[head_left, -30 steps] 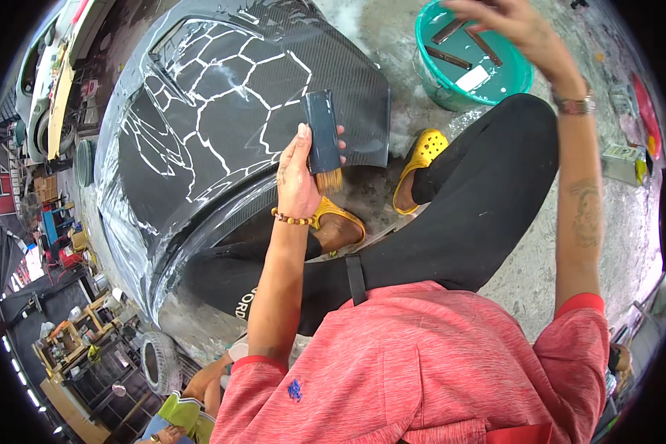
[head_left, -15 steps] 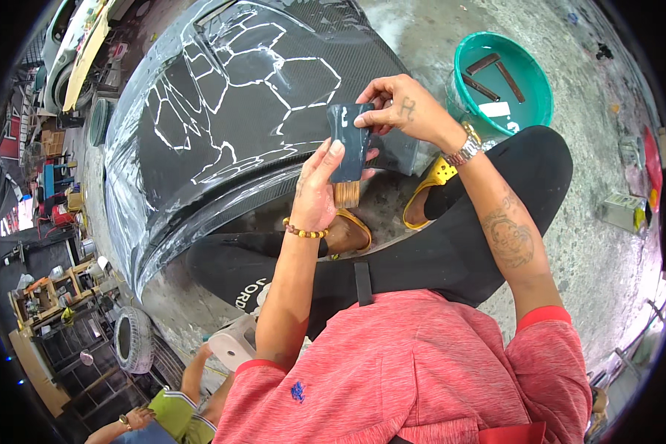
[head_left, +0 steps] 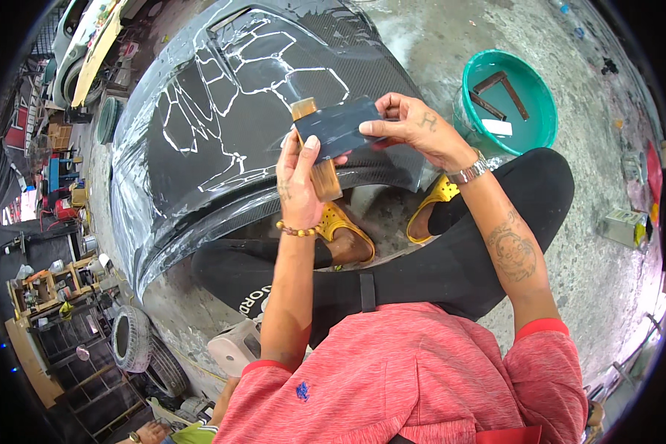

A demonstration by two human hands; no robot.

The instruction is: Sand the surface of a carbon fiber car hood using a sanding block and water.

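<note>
The dark sheet (head_left: 342, 127) looks smooth, with a dull sheen, over the streaky, wood-like amber block (head_left: 327, 182). Far left of me, the hood (head_left: 194, 137) shows a glossy woven texture; right, a smooth plastic bucket (head_left: 469, 122) on rough concrete floor (head_left: 440, 48); near, a matt cloth shirt (head_left: 392, 370).

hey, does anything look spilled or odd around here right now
A whitish patch on the floor beside the dark panel looks odd, perhaps a spill or dried residue; I can't tell which. Nothing looks knocked over: the green bucket stands upright, and the left hand and right hand hold the dark sheet.
</note>
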